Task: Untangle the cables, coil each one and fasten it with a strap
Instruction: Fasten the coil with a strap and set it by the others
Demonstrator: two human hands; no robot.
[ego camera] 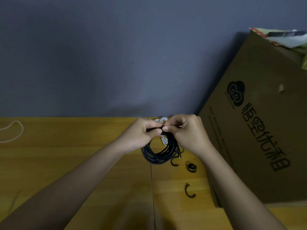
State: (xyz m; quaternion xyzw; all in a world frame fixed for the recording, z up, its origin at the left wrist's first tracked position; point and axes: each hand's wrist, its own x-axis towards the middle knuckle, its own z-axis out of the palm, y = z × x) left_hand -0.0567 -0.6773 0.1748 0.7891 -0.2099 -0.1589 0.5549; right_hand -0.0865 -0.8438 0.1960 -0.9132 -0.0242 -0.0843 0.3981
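Both hands meet above the far edge of the wooden table (66,163). Left hand (142,135) and right hand (186,131) both have fingers curled, pinching the top of a black cable coil (157,155) – whether a strap sits in the pinch, cannot tell. The coil hangs below the grip, its lower loops near the table. A white cable (163,130) shows just behind the grip and through the coil. Loose black straps lie nearer than the grip, to its right – one (174,162), a rolled one (191,167), another (189,191). Cardboard box (257,130) right of the grip. White cord (15,131) far left.
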